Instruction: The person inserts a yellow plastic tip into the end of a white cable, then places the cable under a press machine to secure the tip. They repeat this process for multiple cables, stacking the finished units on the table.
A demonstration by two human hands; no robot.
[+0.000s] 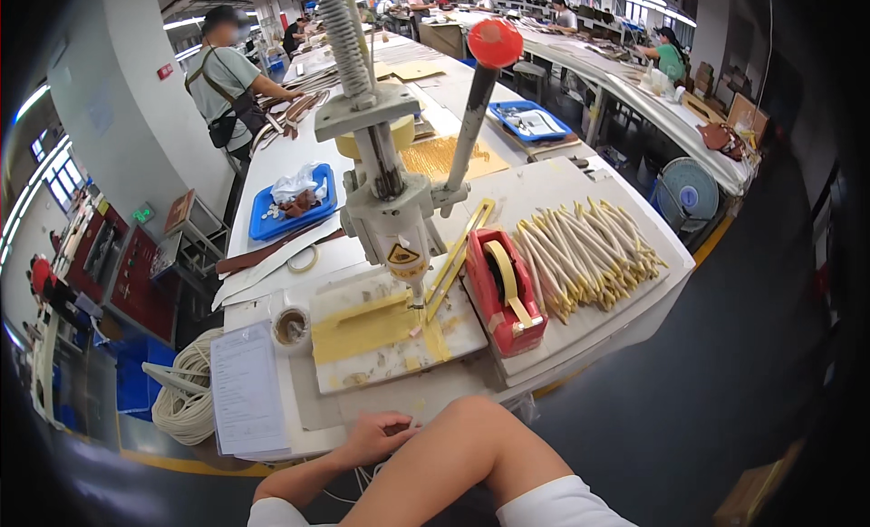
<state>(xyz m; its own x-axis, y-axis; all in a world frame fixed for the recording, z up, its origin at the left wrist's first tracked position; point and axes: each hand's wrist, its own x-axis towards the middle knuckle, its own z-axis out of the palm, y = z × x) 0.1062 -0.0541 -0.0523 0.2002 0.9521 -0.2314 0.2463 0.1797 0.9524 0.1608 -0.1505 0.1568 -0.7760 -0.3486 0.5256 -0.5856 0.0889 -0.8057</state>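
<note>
My left hand (373, 438) is at the front edge of the table, its fingers curled. A small pale yellowish strip (418, 409) shows at its fingertips; my right arm partly hides what they grip. My right arm (467, 436) bends sharply at the elbow, and its forearm runs down to the lower left. The right hand is out of the picture. Ahead stands a hand press (394, 210) with a red-knobbed lever (480, 92), its tip down on a pale board (362, 368) covered partly with yellow tape. White cord (362, 477) hangs below my left hand.
Right of the press are a red tape dispenser (506, 296) and a pile of white cords (589, 255) with yellow ends. To the left lie a paper sheet (249, 391), a tape roll (292, 326), a blue tray (292, 205) and coiled cord (186, 391). A co-worker (222, 83) stands farther back.
</note>
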